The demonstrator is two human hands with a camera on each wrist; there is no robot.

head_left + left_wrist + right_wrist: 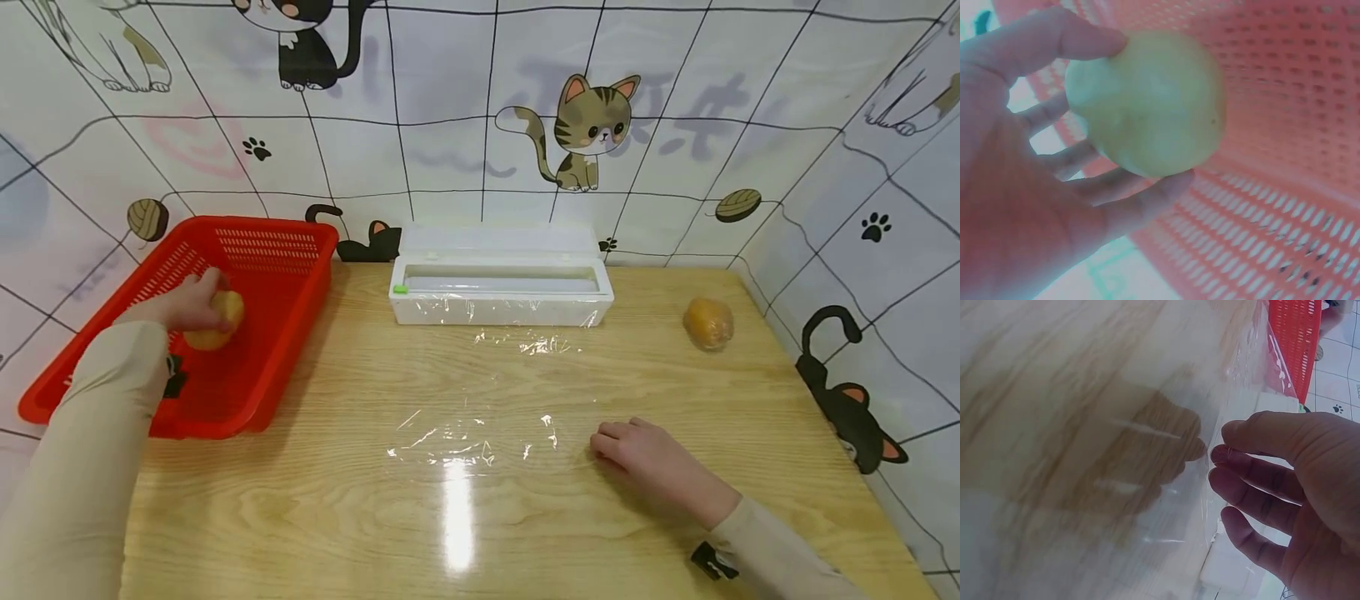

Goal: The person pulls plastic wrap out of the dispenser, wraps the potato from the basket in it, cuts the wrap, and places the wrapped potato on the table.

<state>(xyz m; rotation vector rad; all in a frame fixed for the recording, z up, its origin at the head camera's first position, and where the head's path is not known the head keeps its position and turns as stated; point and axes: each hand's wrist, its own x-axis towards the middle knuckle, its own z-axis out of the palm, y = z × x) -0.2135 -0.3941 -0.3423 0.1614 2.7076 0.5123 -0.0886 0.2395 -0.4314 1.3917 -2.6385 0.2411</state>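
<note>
In the head view my left hand (pixel 183 304) reaches into the red plastic basket (pixel 300 333) and grips a round yellow fruit (pixel 217 321). The left wrist view has the thumb on one side of the fruit (pixel 1154 103) and the fingers curled under the other. My right hand (pixel 652 462) rests low over the table, by the right side of a clear sheet of cling film (pixel 465 437). Seen from the right wrist, its thumb and loosely bent fingers (pixel 1254 487) stay right at the film, with a dark reflection of the hand on the table.
A white cling film box (pixel 498 308) with its lid up stands at the back against the cat-patterned backdrop. Another yellow fruit (pixel 708 323), wrapped in film, sits at the table's right. Backdrop sheets close off the sides of the wooden table (pixel 337 525).
</note>
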